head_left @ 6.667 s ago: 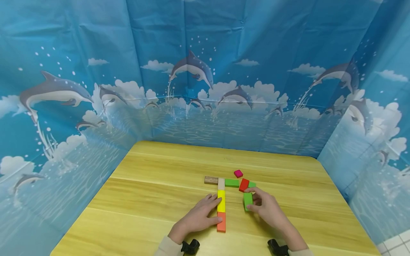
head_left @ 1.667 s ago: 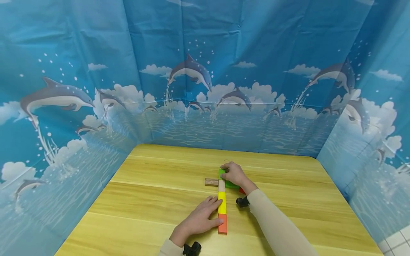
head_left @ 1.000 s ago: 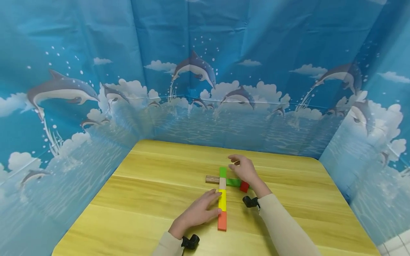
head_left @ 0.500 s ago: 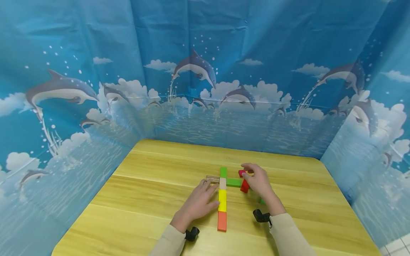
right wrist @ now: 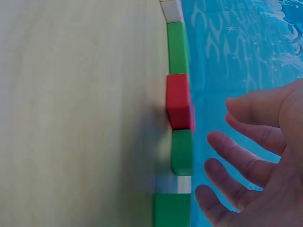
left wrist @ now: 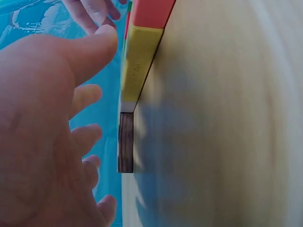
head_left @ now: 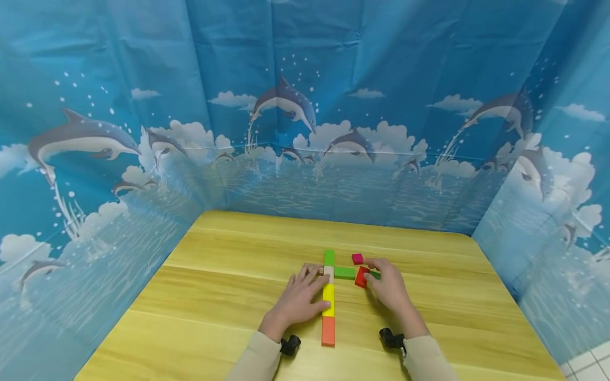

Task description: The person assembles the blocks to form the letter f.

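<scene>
A column of wooden blocks runs away from me: orange-red [head_left: 328, 332], yellow [head_left: 329, 307], pale [right wrist: 172, 10], then green [head_left: 329, 257] at the far end. A brown wood-grain block [left wrist: 126, 142] joins it on the left and a second green block [head_left: 344, 273] on the right. My left hand [head_left: 297, 299] lies over the yellow, pale and brown blocks, fingers spread and loose. My right hand [head_left: 388, 286] hovers at a slanted red block [head_left: 361, 277], thumb and fingers apart. In the right wrist view that red block [right wrist: 178, 100] stands clear of the fingertips.
Beyond the red block lies a small magenta block [head_left: 357, 259]. Two more green blocks [right wrist: 182, 152] show below the red one in the right wrist view. A dolphin-print curtain [head_left: 305, 185] encloses the wooden table [head_left: 190, 296].
A green block, earlier by my right hand, was set at the column's far end and released. My right hand moved back right to the red block; my left hand slid forward along the column.
</scene>
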A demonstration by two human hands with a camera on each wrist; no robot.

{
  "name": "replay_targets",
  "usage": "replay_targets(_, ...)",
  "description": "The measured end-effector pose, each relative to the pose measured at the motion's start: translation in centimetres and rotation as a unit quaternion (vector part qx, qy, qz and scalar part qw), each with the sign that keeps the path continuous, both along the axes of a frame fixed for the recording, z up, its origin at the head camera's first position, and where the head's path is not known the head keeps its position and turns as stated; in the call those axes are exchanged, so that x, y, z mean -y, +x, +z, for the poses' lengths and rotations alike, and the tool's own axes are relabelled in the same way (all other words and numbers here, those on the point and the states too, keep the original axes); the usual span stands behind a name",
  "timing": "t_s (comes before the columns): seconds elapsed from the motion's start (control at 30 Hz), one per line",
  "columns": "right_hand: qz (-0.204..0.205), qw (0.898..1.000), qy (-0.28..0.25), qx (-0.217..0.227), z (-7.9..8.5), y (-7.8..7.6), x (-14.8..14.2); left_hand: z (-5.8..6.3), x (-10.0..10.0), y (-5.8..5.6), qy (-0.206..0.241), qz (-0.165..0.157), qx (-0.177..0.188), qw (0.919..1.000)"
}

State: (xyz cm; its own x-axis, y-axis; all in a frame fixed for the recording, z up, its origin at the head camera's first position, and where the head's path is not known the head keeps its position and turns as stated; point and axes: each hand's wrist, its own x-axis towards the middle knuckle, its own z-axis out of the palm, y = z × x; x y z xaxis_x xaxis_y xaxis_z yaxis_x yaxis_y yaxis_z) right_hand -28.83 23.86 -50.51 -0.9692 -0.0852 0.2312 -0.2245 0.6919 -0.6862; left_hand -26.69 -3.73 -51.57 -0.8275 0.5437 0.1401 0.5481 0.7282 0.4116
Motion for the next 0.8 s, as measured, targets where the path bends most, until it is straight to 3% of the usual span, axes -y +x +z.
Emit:
replay_targets(0.4,0.006,0.999,0.048,-0.001,-1.1,0.1,0.3,-0.8,0.0,0.2,-0.011,0.000,0.022,0.9997)
replay_targets(0.8,0.009,0.996,0.083,0.015,-1.6,-0.2,0.5,-0.6,-0.1,-0.6,-0.016,0.004,0.018,0.9997)
